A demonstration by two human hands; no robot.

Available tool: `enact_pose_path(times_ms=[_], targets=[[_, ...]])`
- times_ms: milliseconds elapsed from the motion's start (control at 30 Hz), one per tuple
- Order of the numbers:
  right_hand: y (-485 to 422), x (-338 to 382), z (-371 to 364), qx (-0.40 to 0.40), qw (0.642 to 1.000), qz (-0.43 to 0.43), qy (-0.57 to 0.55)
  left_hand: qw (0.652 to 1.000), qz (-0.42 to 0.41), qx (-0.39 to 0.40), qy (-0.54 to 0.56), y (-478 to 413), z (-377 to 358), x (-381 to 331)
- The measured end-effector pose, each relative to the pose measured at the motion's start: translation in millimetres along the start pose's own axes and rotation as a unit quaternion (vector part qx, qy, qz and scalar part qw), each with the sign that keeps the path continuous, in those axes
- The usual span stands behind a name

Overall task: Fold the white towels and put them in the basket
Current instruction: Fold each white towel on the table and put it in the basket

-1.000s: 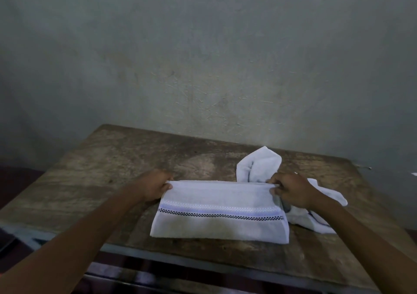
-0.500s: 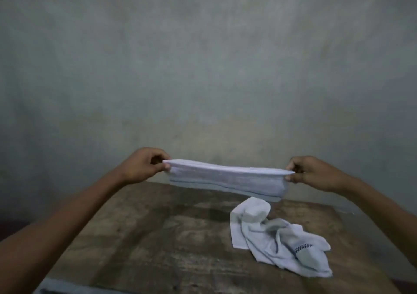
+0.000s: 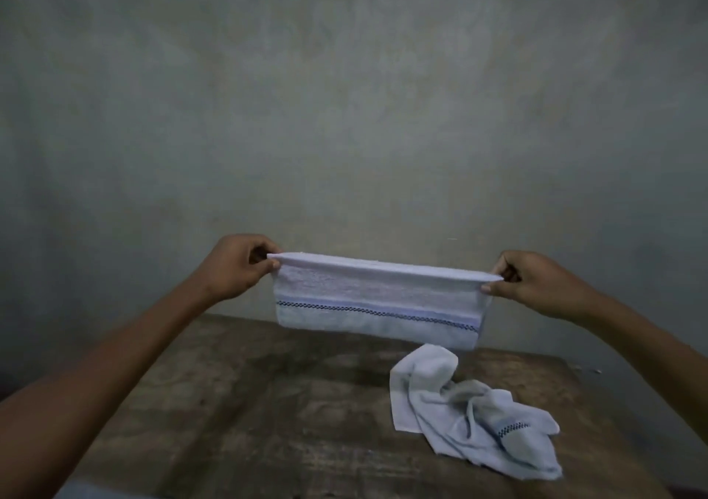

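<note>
A folded white towel with a dark checked stripe hangs stretched in the air above the wooden table. My left hand pinches its upper left corner and my right hand pinches its upper right corner. A second white towel lies crumpled on the table below and to the right of the held one. No basket is in view.
A bare grey wall stands right behind the table. The table's right edge runs close to the crumpled towel. Its left and middle show worn bare wood.
Both hands lifted the folded towel off the table a second ago. Since half a second ago the towel has swung down and now hangs with its striped face toward me.
</note>
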State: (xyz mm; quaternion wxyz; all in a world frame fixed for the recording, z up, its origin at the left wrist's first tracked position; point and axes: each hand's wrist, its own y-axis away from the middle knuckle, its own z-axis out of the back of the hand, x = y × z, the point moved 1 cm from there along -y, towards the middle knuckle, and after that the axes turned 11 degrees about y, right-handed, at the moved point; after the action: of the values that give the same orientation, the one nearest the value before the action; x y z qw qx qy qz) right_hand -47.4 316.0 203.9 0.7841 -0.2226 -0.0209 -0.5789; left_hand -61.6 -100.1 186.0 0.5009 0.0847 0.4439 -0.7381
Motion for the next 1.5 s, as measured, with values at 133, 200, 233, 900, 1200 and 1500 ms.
enact_pose_path(times_ms=[133,200,233,900,1200,1500], targets=[[5.7,-6.0,-13.2,0.056,0.997,-0.007,-0.059,0.999,0.01,0.045,0.025,12.0,-6.9,8.9],[8.5,-8.8,-20.0,0.106,0.989,-0.011,-0.099,0.988,0.055,0.118,0.082,20.3,-6.8,17.2],[9.3,-11.3,-23.3,0.128,0.985,-0.015,-0.117,0.975,0.086,0.162,0.123,25.1,-7.0,22.9],[49.4,-12.9,-261.5,0.003,0.996,0.065,0.053,0.993,0.071,0.097,-0.003,187.1,-82.1,173.5],[98.0,-22.3,-280.5,0.069,0.992,0.068,0.077,0.989,0.038,0.139,-0.032,225.1,-102.0,171.5],[15.5,70.4,-344.8,0.077,0.993,0.022,0.083,0.967,0.128,0.148,-0.162,159.8,-203.5,127.7]])
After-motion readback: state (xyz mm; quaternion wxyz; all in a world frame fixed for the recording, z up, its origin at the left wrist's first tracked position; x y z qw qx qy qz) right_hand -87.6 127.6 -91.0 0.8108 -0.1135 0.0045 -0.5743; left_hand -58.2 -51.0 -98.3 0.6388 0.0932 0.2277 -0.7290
